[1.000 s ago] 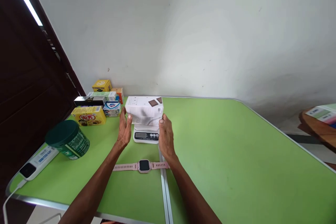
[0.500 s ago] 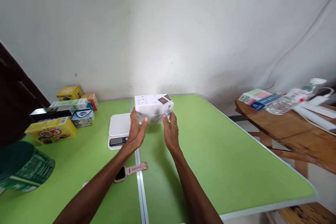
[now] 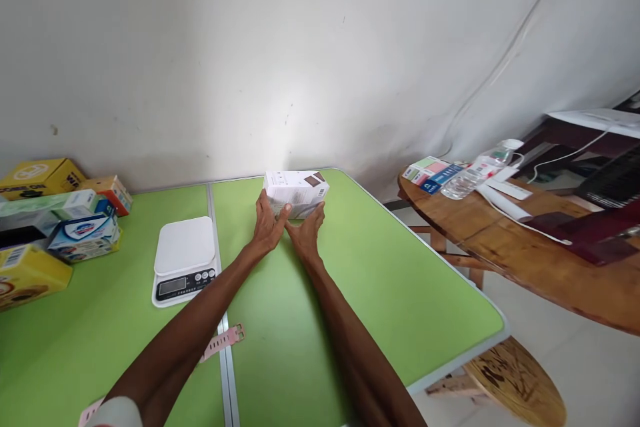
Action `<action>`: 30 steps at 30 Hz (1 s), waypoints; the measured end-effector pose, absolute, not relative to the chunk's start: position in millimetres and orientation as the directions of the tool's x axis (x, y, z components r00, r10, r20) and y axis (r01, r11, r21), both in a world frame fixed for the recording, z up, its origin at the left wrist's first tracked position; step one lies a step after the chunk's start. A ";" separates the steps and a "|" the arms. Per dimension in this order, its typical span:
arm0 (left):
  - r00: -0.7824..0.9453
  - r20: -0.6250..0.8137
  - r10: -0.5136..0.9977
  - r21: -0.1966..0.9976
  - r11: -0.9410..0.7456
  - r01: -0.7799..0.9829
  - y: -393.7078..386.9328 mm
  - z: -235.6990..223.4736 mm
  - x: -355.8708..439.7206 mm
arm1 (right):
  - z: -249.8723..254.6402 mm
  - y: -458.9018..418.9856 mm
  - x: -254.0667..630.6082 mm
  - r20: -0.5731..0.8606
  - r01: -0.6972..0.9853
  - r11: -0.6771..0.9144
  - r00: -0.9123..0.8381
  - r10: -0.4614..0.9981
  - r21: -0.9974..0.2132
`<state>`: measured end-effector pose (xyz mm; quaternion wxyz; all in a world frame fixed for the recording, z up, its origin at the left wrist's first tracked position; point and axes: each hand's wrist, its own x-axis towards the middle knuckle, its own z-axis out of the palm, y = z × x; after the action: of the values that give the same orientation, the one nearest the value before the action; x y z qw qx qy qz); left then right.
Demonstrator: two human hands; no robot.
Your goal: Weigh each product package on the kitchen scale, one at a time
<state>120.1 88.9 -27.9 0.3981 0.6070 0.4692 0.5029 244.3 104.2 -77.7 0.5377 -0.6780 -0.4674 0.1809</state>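
grips a white rectangular cardboard box printed with brown shapes between the bare left hand and the bare right hand, with fingers curved partway open around opposite ends and thumbs close together near the lower front edge. holds it at the far part of the smooth green table, near the pale wall and right of a flat white plastic scale; cannot tell lifted from resting.
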 end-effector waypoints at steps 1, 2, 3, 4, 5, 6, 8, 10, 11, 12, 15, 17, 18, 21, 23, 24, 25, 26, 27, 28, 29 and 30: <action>0.058 0.226 0.972 0.956 -0.233 0.180 96.6 -25.9 121.7 | -77.1 113.6 239.5 0.254 0.452 -0.012 0.523 0.813 -0.892; 0.057 0.214 0.975 0.956 -0.221 0.193 103.9 -24.3 123.6 | -75.9 122.9 235.3 0.252 0.463 -0.038 0.547 0.798 -0.885; 0.049 0.200 0.979 0.957 -0.205 0.206 110.8 -23.1 125.9 | -74.5 131.7 232.1 0.251 0.475 -0.064 0.568 0.784 -0.878; 0.032 0.183 0.983 0.958 -0.185 0.217 117.0 -22.3 128.6 | -73.2 140.1 229.8 0.248 0.487 -0.088 0.582 0.775 -0.869; 0.011 0.162 0.987 0.961 -0.161 0.226 122.2 -21.9 131.5 | -71.9 147.9 228.3 0.241 0.499 -0.113 0.590 0.770 -0.859; -0.014 0.139 0.990 0.963 -0.132 0.234 126.4 -21.8 134.5 | -70.9 155.2 227.6 0.231 0.510 -0.142 0.598 0.767 -0.848; -0.061 0.098 0.993 0.965 -0.080 0.248 130.7 -22.8 140.4 | -69.4 168.8 227.4 0.206 0.531 -0.208 0.616 0.760 -0.821; -0.081 0.085 0.993 0.961 -0.061 0.268 129.1 -25.2 145.5 | -68.4 182.3 227.9 0.182 0.558 -0.272 0.626 0.758 -0.784; -0.079 0.089 0.993 0.958 -0.063 0.279 126.5 -26.9 147.6 | -67.9 189.1 228.0 0.174 0.573 -0.300 0.629 0.758 -0.763; -0.071 0.092 0.993 0.955 -0.067 0.289 123.0 -28.8 149.3 | -67.3 195.8 228.0 0.165 0.588 -0.325 0.628 0.760 -0.740; -0.048 0.043 0.998 0.954 -0.027 0.299 111.6 -35.0 151.7 | -64.7 214.7 227.6 0.144 0.636 -0.378 0.613 0.776 -0.672; -0.047 -0.023 0.999 0.954 0.036 0.298 106.5 -37.7 151.2 | -62.4 224.5 227.4 0.133 0.662 -0.395 0.599 0.789 -0.637; -0.047 -0.052 0.998 0.952 0.063 0.298 105.1 -38.4 150.5 | -61.1 228.3 227.5 0.130 0.671 -0.399 0.593 0.794 -0.626; -0.044 -0.087 0.995 0.950 0.096 0.296 103.7 -39.4 148.4 | -57.3 236.0 228.6 0.116 0.674 -0.408 0.590 0.799 -0.615; -0.043 -0.080 0.996 0.955 0.089 0.283 103.1 -40.6 148.2 | -55.8 238.1 229.8 0.109 0.665 -0.408 0.592 0.799 -0.625; -0.043 -0.070 0.997 0.958 0.079 0.274 102.3 -41.5 148.5 | -55.8 238.4 230.6 0.109 0.662 -0.404 0.592 0.799 -0.631; -0.045 -0.060 0.997 0.962 0.069 0.264 101.1 -42.6 149.0 | -56.5 238.1 231.6 0.110 0.663 -0.398 0.587 0.802 -0.634; -0.051 -0.053 0.997 0.966 0.064 0.251 99.4 -43.5 149.6 | -58.0 237.5 233.0 0.112 0.666 -0.391 0.580 0.807 -0.635; -0.060 -0.053 0.997 0.970 0.066 0.234 97.1 -43.9 150.0 | -60.4 236.4 234.7 0.114 0.672 -0.384 0.572 0.813 -0.634; -0.067 -0.058 0.996 0.975 0.071 0.213 93.9 -43.7 150.1 | -63.4 235.0 236.9 0.124 0.684 -0.370 0.558 0.821 -0.629; -0.069 -0.063 0.996 0.979 0.076 0.190 89.9 -42.6 149.6 | -67.1 233.4 239.4 0.158 0.711 -0.331 0.526 0.835 -0.620; -0.060 -0.069 0.996 0.983 0.078 0.169 84.9 -40.4 148.2 | -71.3 231.7 242.1 0.185 0.732 -0.298 0.500 0.846 -0.612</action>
<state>148.2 84.9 -40.4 0.4598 0.5087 0.5723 0.4498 242.1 231.7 -71.3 0.3289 -0.8011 -0.4925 0.0865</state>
